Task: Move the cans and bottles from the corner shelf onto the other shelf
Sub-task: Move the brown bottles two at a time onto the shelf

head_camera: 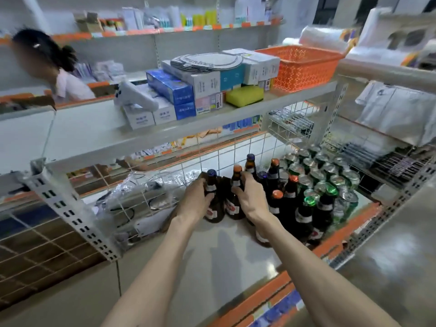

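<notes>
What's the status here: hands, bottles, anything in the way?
Left hand grips blue-capped bottle, right hand grips orange-capped bottle. Both upright. Other bottles and cans packed close on the right.

Two bottles stand side by side near the middle of the lower shelf (219, 260), the left bottle (214, 212) gripped by the left hand (197, 199) and the right bottle (232, 208) by the right hand (250, 197). From that pair, more bottles (304, 213) crowd at 3 o'clock, with cans (330, 175) packed behind them at 2 o'clock, toward the corner. Wrapped goods (141, 201) lie at 9 o'clock against the wire back panel (218, 159), which runs behind at 12. On the upper shelf (212, 123) overhead, stacked boxes (179, 90) sit at 12 o'clock, a sponge (244, 95) just right of them, and a basket (304, 67) at 1 o'clock.
</notes>
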`<control>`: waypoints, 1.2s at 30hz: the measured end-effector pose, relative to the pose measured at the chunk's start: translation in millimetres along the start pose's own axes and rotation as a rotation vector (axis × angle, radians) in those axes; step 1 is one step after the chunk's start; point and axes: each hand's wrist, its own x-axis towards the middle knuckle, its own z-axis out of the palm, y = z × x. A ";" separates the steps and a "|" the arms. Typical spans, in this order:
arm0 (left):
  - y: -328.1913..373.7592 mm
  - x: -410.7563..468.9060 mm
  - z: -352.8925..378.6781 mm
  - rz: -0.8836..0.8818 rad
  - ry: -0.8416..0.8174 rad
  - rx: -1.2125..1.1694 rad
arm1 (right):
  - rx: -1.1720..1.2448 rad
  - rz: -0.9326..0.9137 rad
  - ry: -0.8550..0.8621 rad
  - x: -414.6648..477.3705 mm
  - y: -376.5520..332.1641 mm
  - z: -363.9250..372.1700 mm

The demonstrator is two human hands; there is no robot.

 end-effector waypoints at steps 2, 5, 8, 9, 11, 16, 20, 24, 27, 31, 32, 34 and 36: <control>-4.2 16.2 3.4 -0.033 0.019 -0.050 | 0.000 0.044 0.014 16.5 -3.5 3.7; -9.1 36.4 9.3 -0.067 0.003 -0.115 | -0.010 0.069 0.041 33.6 -4.3 9.5; -14.3 45.7 18.0 -0.070 0.010 -0.209 | -0.032 0.101 0.066 41.5 1.0 17.4; -15.9 46.9 20.9 -0.069 0.011 -0.231 | -0.031 0.116 0.073 43.1 4.6 21.3; -16.0 46.1 23.0 -0.055 0.029 -0.251 | -0.010 0.126 0.089 44.1 10.2 27.0; -12.8 42.0 23.0 -0.065 0.056 -0.258 | -0.040 0.105 0.123 47.9 16.8 31.8; -12.5 30.7 21.4 -0.080 0.058 -0.304 | -0.058 0.077 0.134 47.4 18.1 31.5; -12.6 14.6 19.3 -0.123 0.103 -0.360 | -0.055 0.050 0.127 40.8 18.8 28.2; -13.0 4.1 18.7 -0.162 0.130 -0.341 | -0.042 0.036 0.103 35.9 18.9 24.7; -14.6 -9.8 13.8 -0.187 0.144 -0.307 | -0.011 0.038 0.070 29.2 19.7 22.6; -15.0 -12.7 12.4 -0.195 0.144 -0.307 | 0.003 0.039 0.063 27.6 19.2 21.8; -16.5 -18.0 10.2 -0.204 0.155 -0.293 | 0.017 0.025 0.048 24.7 18.6 20.8; -18.8 -22.4 8.8 -0.205 0.160 -0.293 | 0.028 0.004 0.027 22.3 20.1 21.1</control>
